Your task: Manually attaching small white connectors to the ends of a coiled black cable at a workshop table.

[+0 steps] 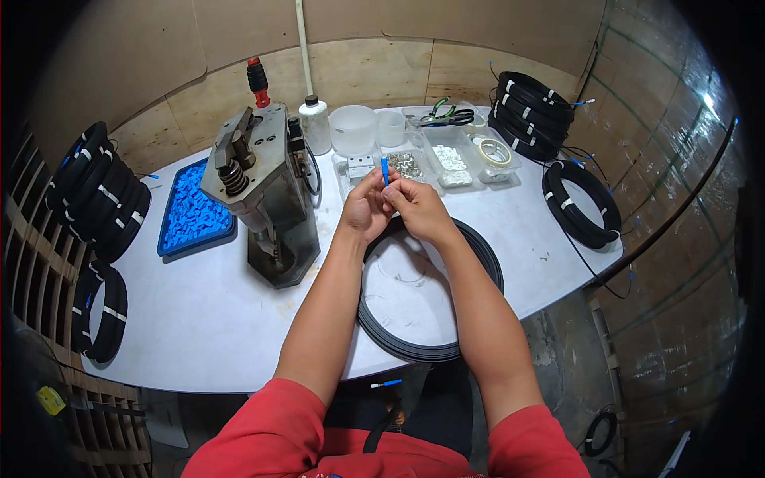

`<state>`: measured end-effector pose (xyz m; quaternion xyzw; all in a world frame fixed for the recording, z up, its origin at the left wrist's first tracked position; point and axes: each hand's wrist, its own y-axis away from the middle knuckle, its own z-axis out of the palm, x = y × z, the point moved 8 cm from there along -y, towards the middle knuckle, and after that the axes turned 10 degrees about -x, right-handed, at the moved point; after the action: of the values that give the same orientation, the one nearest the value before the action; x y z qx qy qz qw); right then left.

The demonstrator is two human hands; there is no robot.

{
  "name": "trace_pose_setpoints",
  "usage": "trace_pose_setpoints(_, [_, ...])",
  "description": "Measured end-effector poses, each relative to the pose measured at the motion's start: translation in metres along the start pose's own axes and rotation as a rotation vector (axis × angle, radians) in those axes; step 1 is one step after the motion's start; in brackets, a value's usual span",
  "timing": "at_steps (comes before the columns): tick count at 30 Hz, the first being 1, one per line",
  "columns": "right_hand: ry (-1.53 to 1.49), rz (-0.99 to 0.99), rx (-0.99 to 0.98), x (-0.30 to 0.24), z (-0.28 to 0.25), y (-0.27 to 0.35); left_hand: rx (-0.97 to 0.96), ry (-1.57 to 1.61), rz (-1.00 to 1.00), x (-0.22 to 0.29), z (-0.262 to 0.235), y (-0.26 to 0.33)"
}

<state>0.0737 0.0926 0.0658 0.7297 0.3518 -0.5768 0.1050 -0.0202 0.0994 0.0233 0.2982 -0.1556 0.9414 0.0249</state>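
Observation:
In front of me, my left hand point(366, 209) and my right hand point(416, 205) meet, fingers pinched together around a small blue connector point(386, 170) that points away from me. The fingers cover its lower end, so I cannot see how it joins a cable. Beneath my hands and forearms lies a coil of black cable point(486, 253) on the white table point(191, 319). Another blue connector point(388, 384) with a white tip hangs just past the table's near edge, close to my lap.
Left of my arms stands a metal press point(279, 191), beside a tray point(164, 239) of blue connector housings. Cable coils are stacked at left point(100, 191) and right point(530, 115). Along the back are a white bottle point(315, 131), plastic tubs point(353, 130), small-parts containers point(449, 163) and pliers point(446, 117).

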Motion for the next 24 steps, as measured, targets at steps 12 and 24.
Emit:
trace_pose_setpoints(12, [0.023, -0.026, 0.018, 0.0025, -0.0021, -0.0006, -0.024, -0.006, -0.005, -0.0011, 0.0, -0.0006])
trace_pose_setpoints(24, [0.037, -0.033, 0.003, 0.0094, -0.0036, -0.0022, -0.03, -0.014, 0.001, -0.0015, 0.0048, -0.0008])
